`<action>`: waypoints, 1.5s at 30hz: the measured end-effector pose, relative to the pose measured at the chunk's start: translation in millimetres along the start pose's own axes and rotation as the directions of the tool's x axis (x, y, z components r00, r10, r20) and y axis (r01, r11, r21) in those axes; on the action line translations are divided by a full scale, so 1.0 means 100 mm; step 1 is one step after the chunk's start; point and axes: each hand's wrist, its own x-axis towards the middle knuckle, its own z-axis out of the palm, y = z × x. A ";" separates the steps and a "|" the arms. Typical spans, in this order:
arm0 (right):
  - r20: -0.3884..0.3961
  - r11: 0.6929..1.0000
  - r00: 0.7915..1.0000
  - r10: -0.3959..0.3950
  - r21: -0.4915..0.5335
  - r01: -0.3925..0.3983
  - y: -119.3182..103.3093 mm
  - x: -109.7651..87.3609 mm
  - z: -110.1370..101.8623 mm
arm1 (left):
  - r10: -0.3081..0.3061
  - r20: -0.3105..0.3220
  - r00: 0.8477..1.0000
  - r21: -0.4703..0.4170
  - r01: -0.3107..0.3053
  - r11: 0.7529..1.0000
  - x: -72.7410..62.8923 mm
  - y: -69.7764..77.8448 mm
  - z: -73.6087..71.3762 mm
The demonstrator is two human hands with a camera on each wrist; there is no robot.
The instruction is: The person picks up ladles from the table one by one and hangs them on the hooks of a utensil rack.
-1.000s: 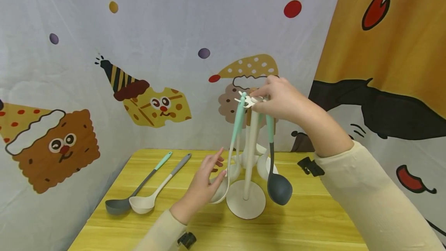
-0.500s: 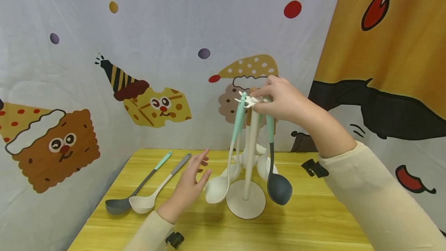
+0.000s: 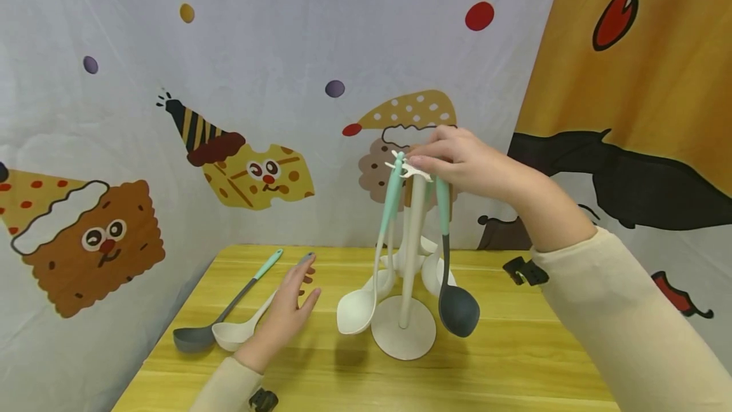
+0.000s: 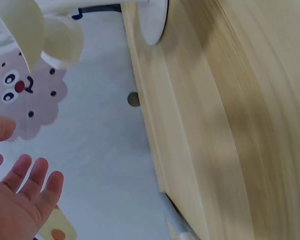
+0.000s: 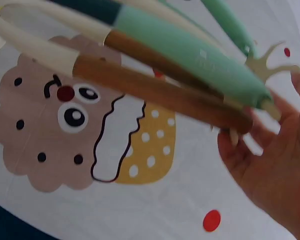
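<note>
A cream utensil stand (image 3: pixel 413 253) holds several hanging kitchen tools. One is a white ladle (image 3: pixel 356 311) with a mint handle, at the front left; a dark ladle (image 3: pixel 459 311) with a mint handle hangs at the right. My right hand (image 3: pixel 466 161) is at the stand's hooked top, thumb and fingers loosely extended over it. In the right wrist view, its fingers lie behind the hooks and brown handles (image 5: pixel 160 92). My left hand (image 3: pixel 283 310) hovers with spread fingers, holding nothing. It partly hides a cream ladle (image 3: pixel 233 334) with a grey handle.
A dark grey ladle (image 3: pixel 194 339) with a mint handle lies at the left of the wooden table (image 3: pixel 503 367). Behind the table hangs a cloth backdrop (image 3: pixel 274 49) printed with cartoon food. More white utensil heads (image 3: pixel 437 272) hang at the back of the stand.
My left hand has moved left from beside the hanging white ladle towards the ladles lying on the table. My right hand has loosened and shifted slightly right at the stand's top.
</note>
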 end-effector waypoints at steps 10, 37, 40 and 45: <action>0.135 0.990 0.990 -0.047 0.142 0.028 0.17 -0.04 -0.13 | -0.079 0.023 0.997 0.027 0.079 0.997 -0.02 -0.21 -0.12; 0.139 0.988 0.990 0.006 0.154 -0.028 0.13 -0.05 -0.14 | -0.431 0.194 0.881 0.377 0.338 0.862 -0.05 -0.80 -0.25; 0.132 0.988 0.991 0.002 0.156 -0.023 0.13 -0.05 -0.14 | -0.447 0.197 0.873 0.415 0.338 0.844 -0.04 -0.86 -0.23; 0.129 0.987 0.992 0.003 0.161 -0.024 0.14 -0.05 -0.13 | -0.484 0.198 0.852 0.464 0.353 0.812 -0.06 -0.92 -0.20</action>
